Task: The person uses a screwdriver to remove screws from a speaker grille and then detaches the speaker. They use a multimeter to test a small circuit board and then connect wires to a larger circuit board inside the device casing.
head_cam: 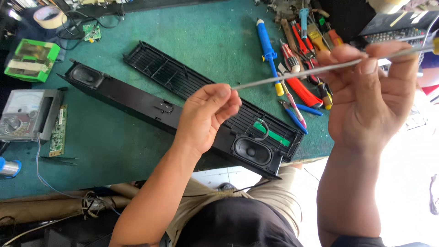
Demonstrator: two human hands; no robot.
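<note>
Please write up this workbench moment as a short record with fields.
Left hand: fingertips pinch the tip of a long screwdriver.
Right hand: grip closed around the screwdriver shaft near its yellow handle end.
Below the hands: a long black speaker bar with an oval speaker at each end, lying on the green table.
Beside it: a black grille panel, detached.
Tools: a pile of screwdrivers and pliers at the table's far right.
Left edge: a grey meter and a green box.
</note>
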